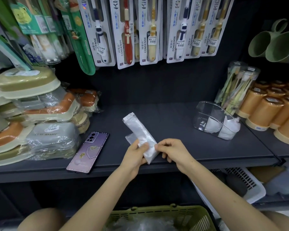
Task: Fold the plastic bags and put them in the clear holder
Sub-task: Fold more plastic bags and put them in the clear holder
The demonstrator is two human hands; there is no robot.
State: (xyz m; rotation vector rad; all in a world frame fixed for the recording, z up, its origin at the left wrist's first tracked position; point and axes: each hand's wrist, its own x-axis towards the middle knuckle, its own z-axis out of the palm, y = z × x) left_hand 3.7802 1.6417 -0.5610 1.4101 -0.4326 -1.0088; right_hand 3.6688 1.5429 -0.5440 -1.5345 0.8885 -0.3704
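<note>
Head view, looking down at both hands. Grips the near end of a long, folded plastic bag (138,129) in the left hand (135,157), thumb on top and fingers curled underneath. Pinches the same end from the other side with the right hand (172,152), thumb and forefinger closed on the edge. Holds that end at the front edge of the dark shelf (173,114), the rest of the strip lying on the shelf and running away from the hands, up and to the left. Leaves a loose flap poking out just beyond the left knuckles.

Looks like the stage of folding the strip down short. Use the left grip as a firm anchor. Tuck the loose flap in first, then smooth the air out toward the far end. Turn the near end over in even folds, matching the edges each time. Press every crease flat, since thin film probably slips and springs open. Avoid tugging.

Afterwards, reach well to the right and beyond the right hand for the clear holder (207,114), with white folded bags (227,129) already inside, and slot this one in beside them. Mind the phone (88,150) lying near, to the left of the left hand. Expect more bags in the green basket (198,214) below the forearms, though its contents are blurred.
</note>
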